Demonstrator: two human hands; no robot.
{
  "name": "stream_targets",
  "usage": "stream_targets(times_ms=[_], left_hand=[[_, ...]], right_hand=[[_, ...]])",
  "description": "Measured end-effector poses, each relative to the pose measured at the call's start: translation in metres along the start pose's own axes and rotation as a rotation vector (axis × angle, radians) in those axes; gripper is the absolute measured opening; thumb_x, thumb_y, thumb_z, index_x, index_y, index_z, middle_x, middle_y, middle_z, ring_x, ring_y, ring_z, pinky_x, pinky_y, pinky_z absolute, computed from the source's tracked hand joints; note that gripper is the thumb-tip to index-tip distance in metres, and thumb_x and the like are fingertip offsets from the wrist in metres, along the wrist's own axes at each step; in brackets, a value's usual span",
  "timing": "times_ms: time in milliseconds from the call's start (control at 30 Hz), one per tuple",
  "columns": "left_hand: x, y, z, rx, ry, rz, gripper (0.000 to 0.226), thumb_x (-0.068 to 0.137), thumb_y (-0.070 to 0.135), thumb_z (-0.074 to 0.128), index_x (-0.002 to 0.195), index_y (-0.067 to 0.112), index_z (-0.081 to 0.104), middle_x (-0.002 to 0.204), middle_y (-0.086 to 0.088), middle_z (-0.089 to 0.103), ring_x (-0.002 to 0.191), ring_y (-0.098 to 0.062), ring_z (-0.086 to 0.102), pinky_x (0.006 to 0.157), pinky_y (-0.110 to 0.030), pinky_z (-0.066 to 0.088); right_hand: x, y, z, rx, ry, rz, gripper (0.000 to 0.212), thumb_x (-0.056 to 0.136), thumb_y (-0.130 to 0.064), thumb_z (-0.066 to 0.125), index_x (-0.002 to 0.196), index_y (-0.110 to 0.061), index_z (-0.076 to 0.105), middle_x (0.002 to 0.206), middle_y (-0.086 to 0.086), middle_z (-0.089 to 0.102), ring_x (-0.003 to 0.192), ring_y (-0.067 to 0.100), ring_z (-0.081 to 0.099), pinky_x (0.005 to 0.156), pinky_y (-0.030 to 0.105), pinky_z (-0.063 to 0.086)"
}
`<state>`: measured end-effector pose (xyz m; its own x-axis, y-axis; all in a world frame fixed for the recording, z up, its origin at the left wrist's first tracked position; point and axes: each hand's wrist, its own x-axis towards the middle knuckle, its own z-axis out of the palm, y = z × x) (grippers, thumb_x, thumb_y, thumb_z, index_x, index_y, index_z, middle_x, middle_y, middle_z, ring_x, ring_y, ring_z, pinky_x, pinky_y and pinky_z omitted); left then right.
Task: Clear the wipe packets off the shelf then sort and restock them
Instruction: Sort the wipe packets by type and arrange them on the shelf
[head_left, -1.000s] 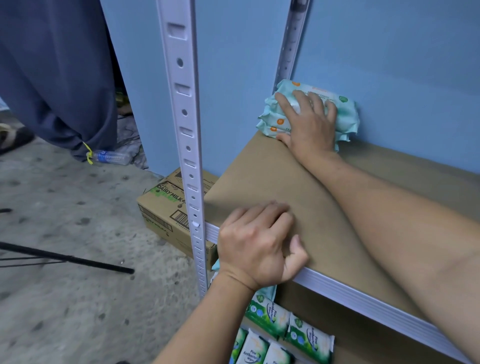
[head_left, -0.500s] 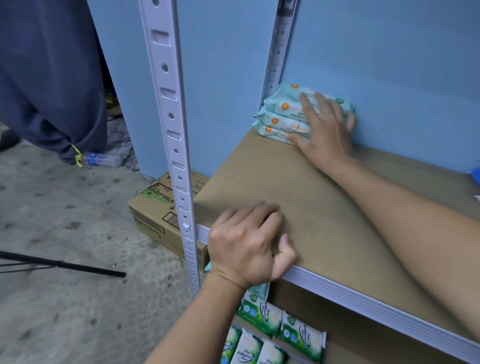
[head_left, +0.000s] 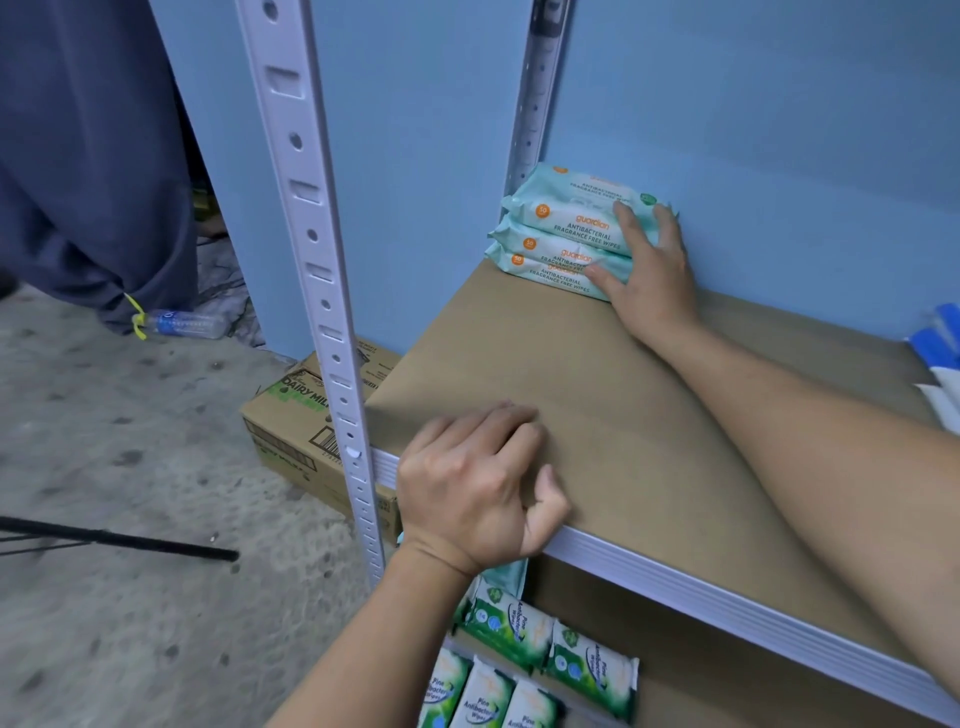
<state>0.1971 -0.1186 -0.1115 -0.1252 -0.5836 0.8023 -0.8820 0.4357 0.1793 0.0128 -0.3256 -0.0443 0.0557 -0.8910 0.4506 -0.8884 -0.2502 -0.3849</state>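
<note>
Stack of wipe packets (head_left: 563, 236) sits in the far-left corner of the shelf (head_left: 623, 415), tight to the rear post (head_left: 535, 104) and backed against the blue wall (head_left: 779, 156). I count three layers; can't tell if more sit behind. Long axis runs left-right along the wall, with the printed long faces toward the near side. Right grip (head_left: 652, 275) is on the stack's right end: fingers fairly straight and spread over the top packet, thumb against the front of the bottom one. It reads as pressing rather than clamping, with nothing lifted. So the stack lies directly left of that grip, and any push goes along the long axis into the post, squaring the pile. That looks like restocking, well along for this type. Left grip (head_left: 467, 493) is well apart, at the shelf's near-left edge, fingers curled under, resting on the board and holding nothing; looks like a brace. Right is clearly the nearer one for any final nudge. Green packets (head_left: 524, 660) lie in rows on the shelf below. Risk: the top packet sliding off if the push goes high.
</note>
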Motion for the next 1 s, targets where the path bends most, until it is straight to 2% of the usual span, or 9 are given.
stream_targets(times_ms=[133,233,300,500,567,667,733,833,1000], left_hand=[[-0.001,-0.001,0.0,0.001,-0.007,0.008,0.025,0.077,0.036,0.054,0.081,0.021,0.073,0.101,0.01,0.075,0.094,-0.013,0.072,0.068,-0.033,0.049],[-0.001,0.0,-0.004,0.026,-0.056,-0.01,0.024,0.077,0.037,0.054,0.083,0.022,0.072,0.102,0.011,0.074,0.09,-0.014,0.071,0.068,-0.033,0.047],[0.001,0.003,-0.009,0.046,-0.129,-0.049,0.026,0.077,0.038,0.053,0.086,0.022,0.071,0.102,0.011,0.073,0.087,-0.017,0.069,0.069,-0.034,0.045],[0.011,0.014,-0.03,0.167,-0.472,-0.114,0.036,0.084,0.044,0.039,0.098,0.02,0.062,0.1,0.004,0.064,0.09,-0.023,0.059,0.081,-0.039,0.041],[0.016,0.025,-0.04,0.173,-0.571,-0.144,0.047,0.084,0.046,0.03,0.104,0.019,0.062,0.109,0.003,0.066,0.1,-0.024,0.061,0.086,-0.039,0.042],[0.015,0.042,-0.06,0.207,-0.686,-0.112,0.063,0.083,0.054,0.018,0.115,0.02,0.06,0.126,0.003,0.063,0.117,-0.023,0.057,0.093,-0.038,0.041],[0.009,0.05,-0.078,0.264,-0.731,-0.076,0.059,0.084,0.055,0.023,0.118,0.021,0.056,0.127,0.003,0.061,0.118,-0.023,0.055,0.095,-0.039,0.041],[-0.014,0.06,-0.101,0.323,-0.723,-0.044,0.045,0.091,0.049,0.041,0.124,0.022,0.052,0.133,0.004,0.057,0.118,-0.025,0.053,0.094,-0.04,0.041],[-0.055,0.073,-0.124,0.372,-0.796,-0.115,0.053,0.093,0.052,0.045,0.137,0.022,0.046,0.142,0.002,0.05,0.127,-0.024,0.049,0.1,-0.041,0.04]], right_hand=[[0.004,-0.002,-0.007,-0.128,-0.108,0.016,0.079,0.093,-0.048,0.064,0.158,-0.036,0.02,0.166,0.012,0.004,0.151,0.037,0.015,0.122,0.045,0.022],[0.001,-0.008,-0.031,-0.324,-0.273,0.035,0.092,0.089,-0.063,0.06,0.158,-0.04,0.004,0.167,0.008,-0.004,0.151,0.04,0.004,0.12,0.058,0.013],[-0.014,-0.014,-0.046,-0.384,-0.301,0.018,0.094,0.089,-0.064,0.058,0.159,-0.038,0.001,0.167,0.008,-0.005,0.15,0.042,0.004,0.12,0.062,0.011],[-0.097,-0.032,-0.091,-0.391,-0.319,-0.036,0.081,0.092,-0.064,0.052,0.159,-0.034,0.015,0.158,0.01,0.026,0.143,0.039,0.023,0.119,0.052,0.022],[-0.124,-0.039,-0.108,-0.376,-0.326,-0.062,0.078,0.092,-0.062,0.053,0.157,-0.032,0.023,0.151,0.012,0.036,0.136,0.038,0.032,0.114,0.048,0.029],[-0.162,-0.048,-0.134,-0.284,-0.354,-0.072,0.074,0.091,-0.06,0.055,0.155,-0.03,0.031,0.151,0.012,0.038,0.137,0.038,0.034,0.115,0.046,0.031],[-0.187,-0.055,-0.149,-0.207,-0.403,-0.09,0.074,0.092,-0.059,0.056,0.155,-0.031,0.03,0.154,0.011,0.036,0.138,0.037,0.033,0.115,0.046,0.032],[-0.228,-0.068,-0.163,-0.093,-0.415,-0.135,0.068,0.092,-0.054,0.058,0.153,-0.031,0.036,0.151,0.006,0.041,0.135,0.033,0.037,0.113,0.045,0.034],[-0.297,-0.082,-0.164,0.001,-0.382,-0.178,0.054,0.093,-0.049,0.057,0.143,-0.028,0.051,0.135,-0.001,0.053,0.122,0.027,0.047,0.105,0.042,0.041]])
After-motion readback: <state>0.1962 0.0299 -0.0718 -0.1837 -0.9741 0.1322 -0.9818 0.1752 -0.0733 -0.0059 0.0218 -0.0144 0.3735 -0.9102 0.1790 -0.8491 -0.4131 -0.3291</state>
